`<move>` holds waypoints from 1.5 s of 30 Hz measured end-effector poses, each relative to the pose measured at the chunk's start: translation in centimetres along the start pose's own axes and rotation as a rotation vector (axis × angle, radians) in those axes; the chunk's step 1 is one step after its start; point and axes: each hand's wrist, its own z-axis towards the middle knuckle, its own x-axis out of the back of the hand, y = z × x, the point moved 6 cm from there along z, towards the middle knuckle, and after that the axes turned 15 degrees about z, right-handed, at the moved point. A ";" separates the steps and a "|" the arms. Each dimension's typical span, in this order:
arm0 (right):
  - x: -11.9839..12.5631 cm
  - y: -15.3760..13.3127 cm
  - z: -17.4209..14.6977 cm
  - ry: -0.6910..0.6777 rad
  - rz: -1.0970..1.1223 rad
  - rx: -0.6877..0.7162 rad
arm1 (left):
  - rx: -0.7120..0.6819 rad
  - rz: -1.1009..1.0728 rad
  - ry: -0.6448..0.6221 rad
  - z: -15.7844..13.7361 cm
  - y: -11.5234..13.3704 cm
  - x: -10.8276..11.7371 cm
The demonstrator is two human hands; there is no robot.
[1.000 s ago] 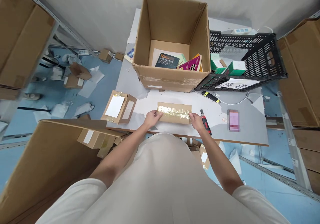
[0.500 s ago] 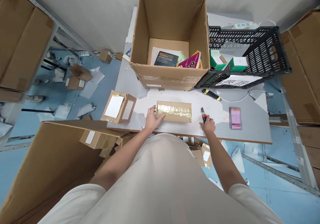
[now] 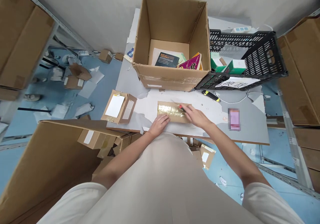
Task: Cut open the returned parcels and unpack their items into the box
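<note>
A small flat cardboard box (image 3: 172, 117) with shiny clear tape along its top lies on the table in front of me. My left hand (image 3: 160, 124) rests on its near left corner, fingers stretched out flat rather than wrapped round it. Over the box's right part, my right hand (image 3: 196, 115) grips a red and black utility knife (image 3: 182, 108). Its blade points up and left and is blurred; whether it touches the tape I cannot tell.
A large open carton (image 3: 172, 76) with several books stands behind. Right of it is a black plastic crate (image 3: 270, 56) with green boxes. A yellow and black knife (image 3: 211, 96), a pink blurred item (image 3: 234, 119) and a labelled carton (image 3: 120, 107) lie around. A big open carton (image 3: 62, 144) is at left.
My right hand has brought the utility knife leftward from the table to over the taped box. My left hand has slid from the box's left side onto its near left corner.
</note>
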 end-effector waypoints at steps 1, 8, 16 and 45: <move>-0.4 -1.4 0.8 -0.104 -0.054 0.052 | -0.028 0.041 0.030 0.0 0.1 0.0; -2.5 -3.6 4.2 -0.377 -0.220 0.159 | -0.048 0.130 0.072 0.5 0.7 0.5; -2.2 -5.2 5.8 -0.445 -0.378 0.162 | -0.033 0.107 0.094 0.3 0.3 0.0; -2.7 -5.5 3.7 -0.388 -0.450 0.062 | -0.007 0.171 0.113 0.4 -0.5 -1.5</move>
